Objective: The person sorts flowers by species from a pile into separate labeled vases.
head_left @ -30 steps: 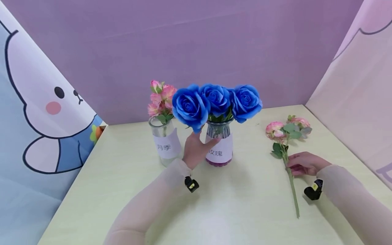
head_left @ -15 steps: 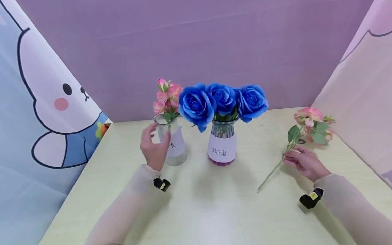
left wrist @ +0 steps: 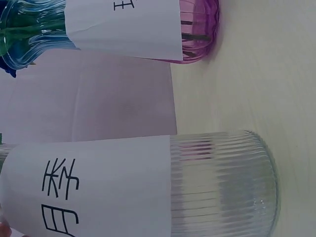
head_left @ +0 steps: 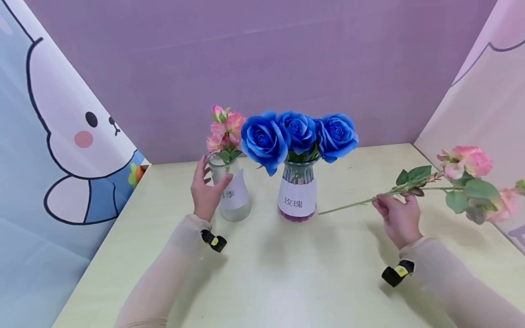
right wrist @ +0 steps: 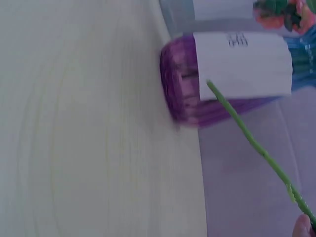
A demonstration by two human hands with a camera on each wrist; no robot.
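Observation:
My left hand (head_left: 205, 193) holds the clear glass vase (head_left: 239, 213), thumb across its front and fingers along its left side. Pink blooms (head_left: 225, 130) stand in this vase, which wears a white paper label (left wrist: 108, 187). In my right hand (head_left: 399, 218), thumb and fingers pinch a pink flower stem (head_left: 348, 206). It is held above the table, nearly level, with its blooms (head_left: 471, 161) to the right and its bare end pointing left. The right wrist view shows that green stem end (right wrist: 256, 145) in front of a purple-based vase (right wrist: 182, 84).
Between the hands stands the purple-based vase with a white label (head_left: 297, 198), holding several blue roses (head_left: 266, 139). A pale table (head_left: 287, 282) lies below. Purple cloth (head_left: 287, 68) hangs behind, and printed cloths with cartoon figures close off both sides.
My left hand has moved left from the blue roses' vase to the clear one. My right hand has lifted the pink flower stem off the table and swung its bare end leftward.

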